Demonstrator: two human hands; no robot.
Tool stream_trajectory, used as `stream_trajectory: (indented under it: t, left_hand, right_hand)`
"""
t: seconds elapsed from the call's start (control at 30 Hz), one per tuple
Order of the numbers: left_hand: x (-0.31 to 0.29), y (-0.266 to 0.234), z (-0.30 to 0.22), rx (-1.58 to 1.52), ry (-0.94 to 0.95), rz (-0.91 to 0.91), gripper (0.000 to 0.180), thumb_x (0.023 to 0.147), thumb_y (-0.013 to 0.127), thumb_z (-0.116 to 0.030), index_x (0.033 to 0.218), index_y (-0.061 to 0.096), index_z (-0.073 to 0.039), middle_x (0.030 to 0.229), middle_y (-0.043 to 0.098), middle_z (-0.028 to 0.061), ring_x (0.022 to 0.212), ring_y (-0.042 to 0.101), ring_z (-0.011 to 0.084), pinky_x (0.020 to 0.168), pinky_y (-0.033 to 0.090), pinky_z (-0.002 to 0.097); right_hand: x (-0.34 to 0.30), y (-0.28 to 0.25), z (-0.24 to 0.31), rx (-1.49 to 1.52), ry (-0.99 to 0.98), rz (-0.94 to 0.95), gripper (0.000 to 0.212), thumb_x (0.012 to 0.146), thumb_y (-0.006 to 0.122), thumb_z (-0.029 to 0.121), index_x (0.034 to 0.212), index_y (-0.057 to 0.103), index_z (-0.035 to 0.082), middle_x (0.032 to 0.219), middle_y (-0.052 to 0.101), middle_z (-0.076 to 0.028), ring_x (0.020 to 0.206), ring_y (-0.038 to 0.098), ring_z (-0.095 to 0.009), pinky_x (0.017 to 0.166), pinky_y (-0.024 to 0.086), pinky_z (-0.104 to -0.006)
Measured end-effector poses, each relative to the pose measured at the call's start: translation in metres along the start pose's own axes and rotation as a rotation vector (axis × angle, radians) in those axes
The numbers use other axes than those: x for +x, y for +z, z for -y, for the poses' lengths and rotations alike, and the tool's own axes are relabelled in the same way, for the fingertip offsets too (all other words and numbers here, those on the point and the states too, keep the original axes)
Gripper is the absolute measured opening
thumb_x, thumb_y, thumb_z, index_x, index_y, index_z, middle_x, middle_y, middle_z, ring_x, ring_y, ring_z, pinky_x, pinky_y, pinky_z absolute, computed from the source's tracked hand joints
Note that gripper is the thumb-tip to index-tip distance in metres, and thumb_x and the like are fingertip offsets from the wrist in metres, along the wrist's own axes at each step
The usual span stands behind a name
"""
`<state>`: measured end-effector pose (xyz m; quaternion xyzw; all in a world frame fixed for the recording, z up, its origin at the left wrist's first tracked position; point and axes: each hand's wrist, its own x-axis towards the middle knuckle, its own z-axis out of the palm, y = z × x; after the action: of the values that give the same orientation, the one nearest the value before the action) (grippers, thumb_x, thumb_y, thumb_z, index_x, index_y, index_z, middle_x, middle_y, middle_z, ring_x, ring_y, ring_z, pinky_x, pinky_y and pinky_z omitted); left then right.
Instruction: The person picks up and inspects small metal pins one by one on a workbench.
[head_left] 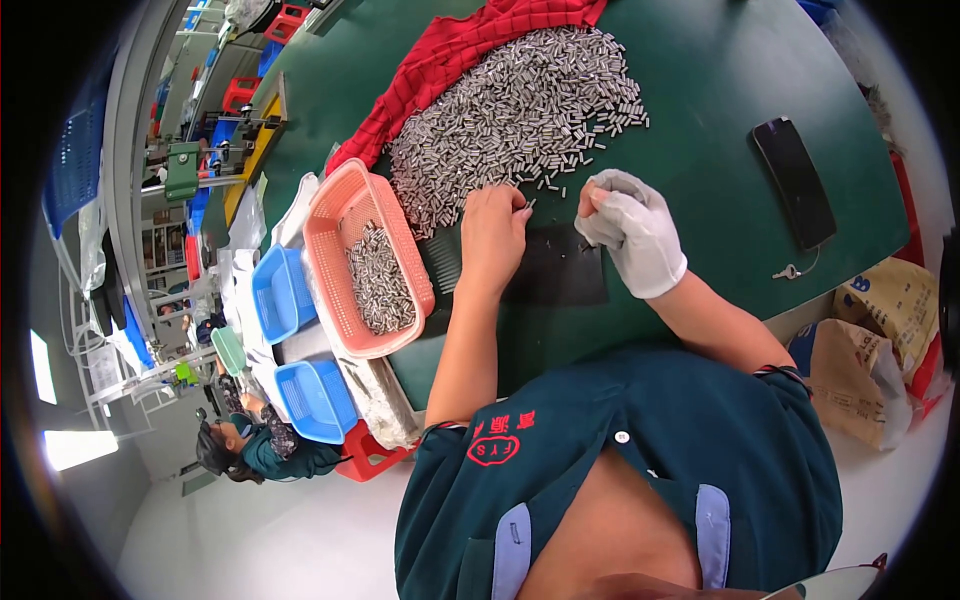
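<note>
My bare left hand (492, 238) is closed at the near edge of a large pile of small metal pins (520, 105). One metal pin (530, 204) shows at its thumb and fingertip. Across a narrow gap, my right hand (637, 235) wears a white glove with bare fingertips. Its thumb and fingers are pinched together, and what they hold, if anything, cannot be made out. Between and below the hands lies a dark flat mat (560, 275). Beside my left wrist, a row of pins (441, 262) lies lined up on the green table (700, 110).
Left of my left arm stands a pink basket (325, 240) partly filled with pins. Blue baskets (283, 295) sit farther left. Red checked cloth (430, 65) borders the pile. A phone (795, 180) with a key lies at right. Another person (275, 445) sits at far left.
</note>
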<state>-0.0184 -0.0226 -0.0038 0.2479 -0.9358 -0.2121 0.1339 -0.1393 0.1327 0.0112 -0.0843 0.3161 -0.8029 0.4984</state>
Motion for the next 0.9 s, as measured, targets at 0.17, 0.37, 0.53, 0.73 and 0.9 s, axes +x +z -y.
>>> stream_trajectory:
  t: [0.17, 0.37, 0.53, 0.73, 0.9]
  left_hand:
    - [-0.002, -0.001, 0.002, 0.015, 0.030, 0.003, 0.011, 0.077, 0.066, -0.004, 0.084, 0.058, -0.003, 0.085, 0.059, 0.0131, 0.086, 0.053, 0.0335, 0.077, 0.043, 0.0418]
    - [-0.002, 0.002, -0.003, 0.087, 0.044, -0.017, 0.010, 0.078, 0.065, -0.005, 0.084, 0.058, -0.003, 0.084, 0.058, 0.0129, 0.085, 0.053, 0.0330, 0.077, 0.043, 0.0414]
    - [-0.003, 0.006, -0.001, 0.131, 0.090, -0.055, 0.009, 0.079, 0.063, -0.004, 0.085, 0.057, -0.003, 0.083, 0.058, 0.0129, 0.083, 0.052, 0.0330, 0.076, 0.043, 0.0409]
    - [-0.016, -0.006, -0.007, -0.536, -0.147, -0.007, 0.006, 0.087, 0.059, -0.002, 0.093, 0.057, -0.002, 0.089, 0.058, 0.0063, 0.085, 0.054, 0.0169, 0.079, 0.043, 0.0288]
    - [-0.026, -0.011, -0.009, -1.183, -0.110, -0.015, 0.008, 0.090, 0.054, 0.002, 0.098, 0.055, -0.001, 0.096, 0.057, 0.0054, 0.088, 0.053, 0.0120, 0.083, 0.042, 0.0246]
  right_hand:
    - [-0.001, 0.003, 0.000, -0.006, 0.001, -0.019, 0.014, 0.088, 0.060, 0.014, 0.084, 0.057, 0.001, 0.070, 0.054, -0.001, 0.055, 0.040, -0.005, 0.050, 0.030, -0.0210]
    - [-0.002, 0.003, 0.000, -0.022, 0.003, -0.011, 0.014, 0.088, 0.060, 0.014, 0.084, 0.058, 0.002, 0.070, 0.054, 0.000, 0.056, 0.041, -0.004, 0.051, 0.031, -0.0206]
    - [-0.002, 0.005, 0.000, -0.020, 0.010, -0.025, 0.013, 0.088, 0.060, 0.014, 0.085, 0.058, 0.002, 0.070, 0.054, 0.000, 0.056, 0.042, -0.004, 0.050, 0.031, -0.0206]
    - [-0.002, 0.004, 0.000, 0.014, 0.014, -0.015, 0.013, 0.087, 0.060, 0.015, 0.084, 0.058, 0.002, 0.071, 0.054, -0.001, 0.056, 0.043, -0.006, 0.050, 0.032, -0.0211]
    - [-0.004, 0.013, 0.000, -0.032, 0.027, -0.003, 0.015, 0.087, 0.058, 0.016, 0.081, 0.056, 0.002, 0.063, 0.045, 0.001, 0.053, 0.035, -0.007, 0.051, 0.029, -0.0241]
